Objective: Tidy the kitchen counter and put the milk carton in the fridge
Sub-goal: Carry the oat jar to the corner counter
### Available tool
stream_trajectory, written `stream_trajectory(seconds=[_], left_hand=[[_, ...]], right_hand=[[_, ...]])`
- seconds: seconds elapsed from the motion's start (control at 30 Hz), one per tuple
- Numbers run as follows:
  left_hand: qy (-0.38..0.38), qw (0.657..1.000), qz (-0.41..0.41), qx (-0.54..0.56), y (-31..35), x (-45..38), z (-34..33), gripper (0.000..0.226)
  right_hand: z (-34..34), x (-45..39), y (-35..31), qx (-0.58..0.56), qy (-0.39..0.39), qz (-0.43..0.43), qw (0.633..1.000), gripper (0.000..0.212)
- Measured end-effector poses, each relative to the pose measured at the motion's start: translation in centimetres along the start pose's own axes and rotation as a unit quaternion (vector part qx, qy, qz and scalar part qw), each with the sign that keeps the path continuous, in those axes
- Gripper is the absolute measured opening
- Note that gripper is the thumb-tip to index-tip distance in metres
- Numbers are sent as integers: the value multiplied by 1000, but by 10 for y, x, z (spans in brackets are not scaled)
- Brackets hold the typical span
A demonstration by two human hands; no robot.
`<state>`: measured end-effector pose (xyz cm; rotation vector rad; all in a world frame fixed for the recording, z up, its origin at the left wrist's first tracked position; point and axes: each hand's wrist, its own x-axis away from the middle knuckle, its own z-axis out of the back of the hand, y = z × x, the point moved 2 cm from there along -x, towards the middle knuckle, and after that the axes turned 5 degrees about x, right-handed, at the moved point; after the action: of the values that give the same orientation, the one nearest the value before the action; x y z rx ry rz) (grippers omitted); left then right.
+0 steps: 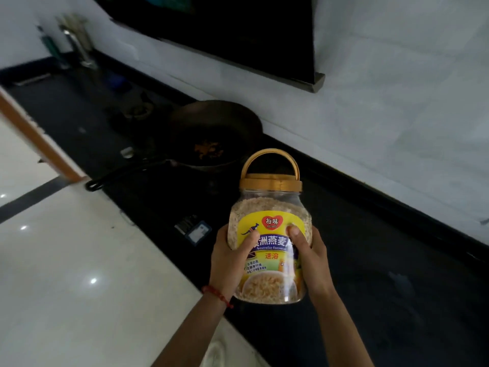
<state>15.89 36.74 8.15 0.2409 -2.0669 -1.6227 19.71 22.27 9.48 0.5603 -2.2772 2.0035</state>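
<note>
A clear plastic oatmeal jar (270,234) with a gold lid, a gold carry handle and a yellow label is held upright above the black counter (397,287). My left hand (230,260) grips its left side, thumb across the label. My right hand (309,255) grips its right side, thumb pressed on the label. A red string bracelet circles my left wrist. No milk carton is in view.
A dark wok (211,133) with browned bits and a long handle sits on the stove behind the jar. A small dark packet (195,230) lies near the counter's front edge. Utensils (76,41) stand at the far left corner. A black range hood (238,35) hangs above; pale floor lies left.
</note>
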Motion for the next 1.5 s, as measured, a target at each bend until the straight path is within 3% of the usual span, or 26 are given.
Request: stream_trajectory(seconds=[0.1,0.17,0.27,0.4,0.5,0.63,0.83,0.93,1.07,1.5], left_hand=[[75,997,1,7,3,20,45,50],[121,993,1,17,2,32,83,38],[165,986,3,26,1,53,142,54],[246,968,5,45,-2,78,232,62],[305,951,6,55,-5,99,310,65],[379,923,8,70,-4,124,415,72],[432,898,15,85,8,133,528,76],[433,896,25,98,14,111,561,79],[418,901,38,111,26,54,594,81],[449,889,12,90,126,-148,741,81]], right_hand=[[-41,11,10,8,-61,-21,998,108],[-74,19,23,22,-97,-30,995,93],[-127,32,46,50,-136,-43,989,67],[-214,45,83,121,-195,-50,972,64],[-294,62,112,178,-256,-55,948,83],[-399,86,153,232,-337,-70,910,38],[-519,105,188,263,-405,-73,873,73],[-558,90,192,270,-408,-75,869,83],[-606,45,191,289,-388,-68,873,116],[-827,-122,159,280,-435,-62,853,118]])
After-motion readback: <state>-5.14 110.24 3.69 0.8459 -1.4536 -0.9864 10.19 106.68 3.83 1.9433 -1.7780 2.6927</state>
